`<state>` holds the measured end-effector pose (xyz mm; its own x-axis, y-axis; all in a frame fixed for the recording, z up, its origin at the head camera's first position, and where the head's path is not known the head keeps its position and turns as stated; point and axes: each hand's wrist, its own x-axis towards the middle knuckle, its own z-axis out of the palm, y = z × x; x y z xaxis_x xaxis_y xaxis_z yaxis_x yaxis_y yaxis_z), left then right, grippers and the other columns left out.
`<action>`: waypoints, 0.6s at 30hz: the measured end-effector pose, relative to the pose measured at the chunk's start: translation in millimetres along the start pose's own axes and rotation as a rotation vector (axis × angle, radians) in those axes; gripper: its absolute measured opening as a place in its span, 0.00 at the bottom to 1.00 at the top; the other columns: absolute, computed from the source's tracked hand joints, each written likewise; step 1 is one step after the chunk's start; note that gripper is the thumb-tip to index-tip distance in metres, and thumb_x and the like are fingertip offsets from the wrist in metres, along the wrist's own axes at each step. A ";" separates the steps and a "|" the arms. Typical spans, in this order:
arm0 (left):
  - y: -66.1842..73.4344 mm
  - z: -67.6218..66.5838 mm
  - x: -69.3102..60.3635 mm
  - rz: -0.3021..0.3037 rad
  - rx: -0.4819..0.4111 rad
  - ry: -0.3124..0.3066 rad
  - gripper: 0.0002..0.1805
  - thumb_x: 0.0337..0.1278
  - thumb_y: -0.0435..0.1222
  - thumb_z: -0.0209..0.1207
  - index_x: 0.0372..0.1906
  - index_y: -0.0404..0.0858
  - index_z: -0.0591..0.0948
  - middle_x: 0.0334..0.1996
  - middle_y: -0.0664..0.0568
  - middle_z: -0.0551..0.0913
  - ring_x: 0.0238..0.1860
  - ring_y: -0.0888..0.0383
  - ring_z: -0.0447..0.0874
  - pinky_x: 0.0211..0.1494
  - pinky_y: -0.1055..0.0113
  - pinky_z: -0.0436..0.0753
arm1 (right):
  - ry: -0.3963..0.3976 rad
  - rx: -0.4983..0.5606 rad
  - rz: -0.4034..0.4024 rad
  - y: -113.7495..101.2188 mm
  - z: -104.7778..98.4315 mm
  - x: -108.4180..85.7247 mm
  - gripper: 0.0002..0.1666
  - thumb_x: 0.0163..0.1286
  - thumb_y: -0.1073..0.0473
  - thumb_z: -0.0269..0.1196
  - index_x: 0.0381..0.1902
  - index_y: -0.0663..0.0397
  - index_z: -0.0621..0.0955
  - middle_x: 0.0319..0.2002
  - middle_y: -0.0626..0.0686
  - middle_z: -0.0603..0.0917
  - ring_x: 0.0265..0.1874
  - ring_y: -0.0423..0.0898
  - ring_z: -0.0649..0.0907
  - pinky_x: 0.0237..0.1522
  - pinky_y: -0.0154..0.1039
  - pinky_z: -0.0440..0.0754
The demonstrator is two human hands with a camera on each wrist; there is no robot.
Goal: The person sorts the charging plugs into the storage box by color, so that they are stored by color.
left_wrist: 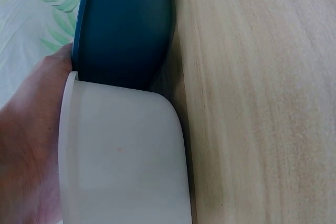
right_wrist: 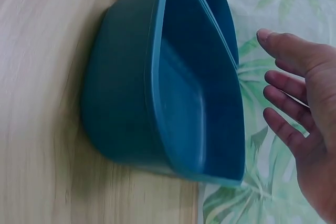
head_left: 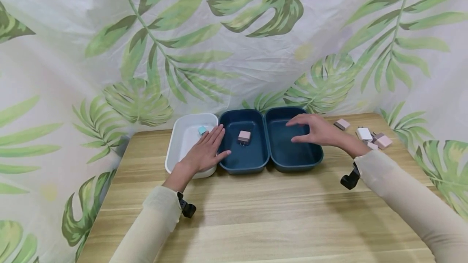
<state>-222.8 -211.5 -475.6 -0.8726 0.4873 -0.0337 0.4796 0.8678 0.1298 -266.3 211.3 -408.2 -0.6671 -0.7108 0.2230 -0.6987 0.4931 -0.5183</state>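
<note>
My left hand (head_left: 204, 151) lies with straight fingers over the right rim of a white bin (head_left: 178, 141), its thumb reaching toward the middle dark blue bin (head_left: 252, 161). In the left wrist view, that hand (left_wrist: 32, 135) is beside the white bin's rim. A light blue cube-shaped item (head_left: 202, 130) sits in the white bin, partly hidden by the fingers. The middle bin holds a pink plug charger (head_left: 243, 136), prongs showing. Above the right dark blue bin (head_left: 292, 155), my right hand (head_left: 316, 130) holds nothing, its thumb and fingers apart, as the right wrist view confirms.
Right of the bins, a pink charger (head_left: 341, 124), a white charger (head_left: 364, 134) and a pinkish charger (head_left: 382, 141) lie on the wooden table (head_left: 256, 214), with a smaller white one (head_left: 372, 145) close by. A leaf-print cloth (head_left: 256, 72) hangs behind the table.
</note>
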 end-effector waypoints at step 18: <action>-5.0 6.5 2.2 -0.011 -0.004 -0.009 0.51 0.79 0.68 0.35 0.87 0.37 0.44 0.88 0.47 0.38 0.87 0.50 0.35 0.87 0.49 0.43 | 0.032 -0.030 0.076 28.8 -23.5 -32.2 0.27 0.62 0.61 0.80 0.58 0.60 0.87 0.58 0.64 0.87 0.57 0.63 0.86 0.55 0.63 0.85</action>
<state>-226.5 -214.1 -482.8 -0.8769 0.4787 -0.0440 0.4697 0.8727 0.1336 -271.0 260.2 -410.9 -0.7261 -0.6545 0.2109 -0.6530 0.5602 -0.5096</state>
